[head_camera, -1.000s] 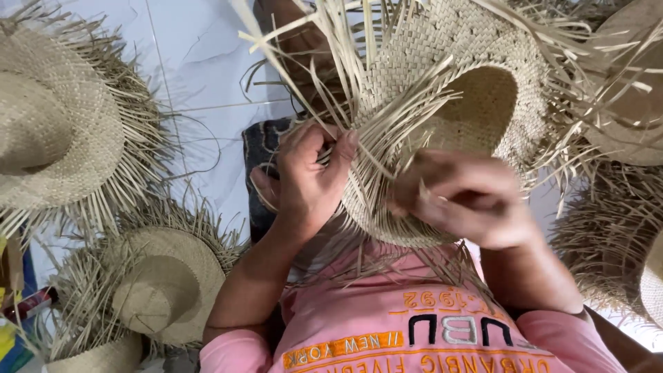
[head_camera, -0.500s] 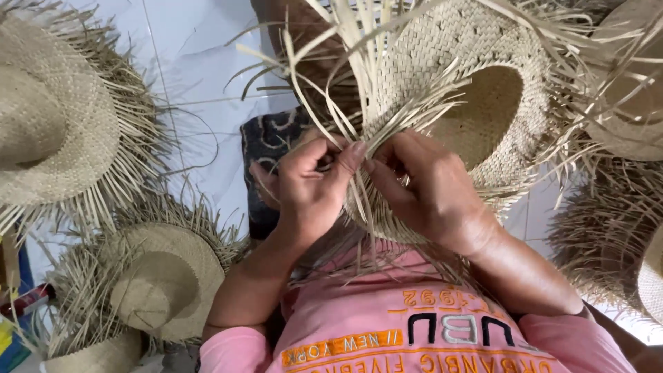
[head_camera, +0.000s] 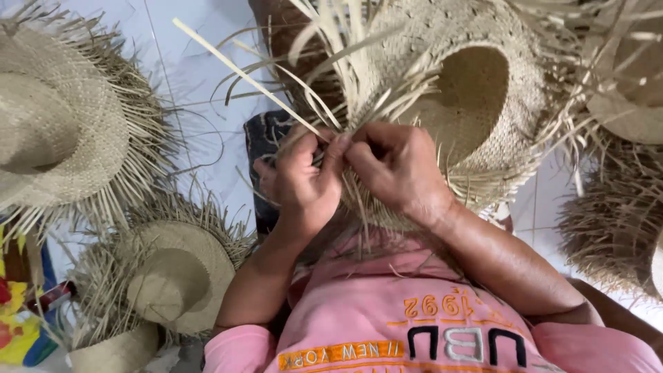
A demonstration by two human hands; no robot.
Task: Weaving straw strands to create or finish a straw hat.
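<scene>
A half-woven straw hat (head_camera: 476, 103) lies on its side in front of me, its hollow crown facing me and loose straw strands (head_camera: 331, 76) sticking out of its brim. My left hand (head_camera: 304, 183) pinches a few of these strands at the brim's near edge. My right hand (head_camera: 397, 169) presses against it from the right, fingertips closed on the same bunch of strands. Both hands touch each other at the brim. A long pale strand (head_camera: 248, 76) runs up and left from my fingers.
Unfinished straw hats with fringed brims lie around on the white tiled floor (head_camera: 200, 41): one large hat at far left (head_camera: 55, 131), one at lower left (head_camera: 173, 276), more at the right (head_camera: 621, 200). A dark patterned cloth (head_camera: 266, 138) lies behind my left hand. Colourful items (head_camera: 17, 324) sit at the bottom left.
My right hand has moved left and up from the hat's lower brim to meet my left hand at the strands. The hat has tilted a little, showing more of its hollow.
</scene>
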